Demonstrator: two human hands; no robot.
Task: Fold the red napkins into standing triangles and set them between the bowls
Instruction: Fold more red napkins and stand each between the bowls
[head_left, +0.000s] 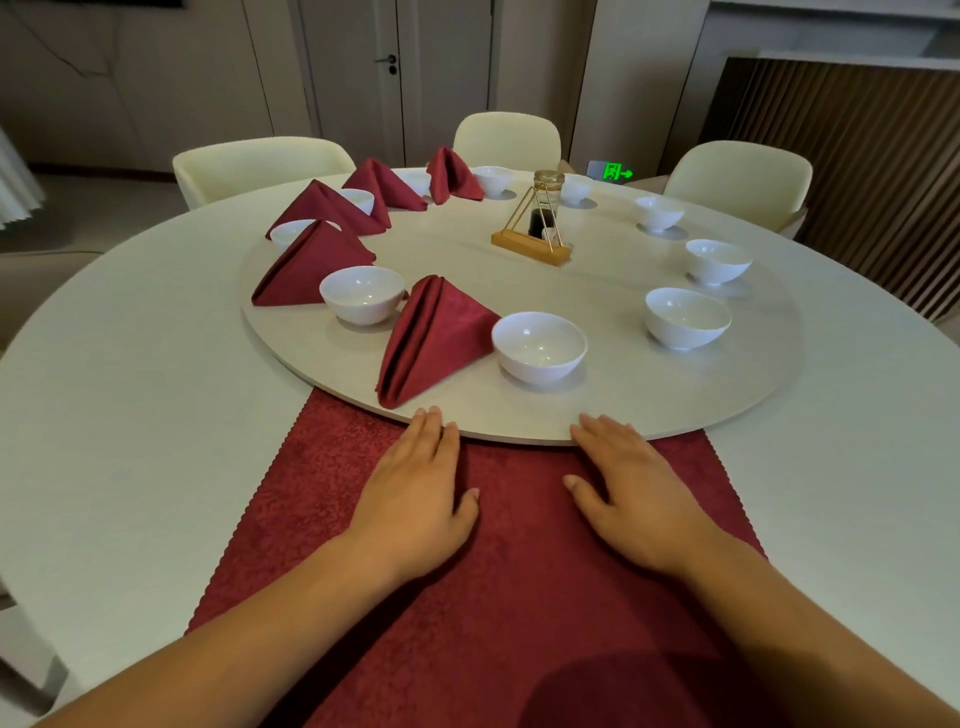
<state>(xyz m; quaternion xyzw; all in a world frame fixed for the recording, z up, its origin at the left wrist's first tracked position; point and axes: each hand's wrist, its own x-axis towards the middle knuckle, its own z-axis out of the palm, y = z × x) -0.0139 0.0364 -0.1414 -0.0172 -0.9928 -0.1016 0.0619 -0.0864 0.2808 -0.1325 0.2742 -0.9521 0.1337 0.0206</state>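
Observation:
A flat red napkin (519, 571) lies spread on the round table in front of me, its far edge tucked under the rim of the turntable (675, 415). My left hand (415, 499) and my right hand (628, 493) both rest flat on it, fingers straight, fingertips at the turntable's edge. Several folded red napkins stand on the turntable's left side between white bowls; the nearest folded napkin (431, 338) stands between a left bowl (362, 293) and a middle bowl (538, 347). More bowls, such as one at the right (687, 317), stand with no napkins between them.
A gold triangular stand with a dark bottle and a jar (535, 228) sits near the turntable's middle. Cream chairs (506, 137) ring the far side of the table (130, 415). A slatted wooden panel stands at the right.

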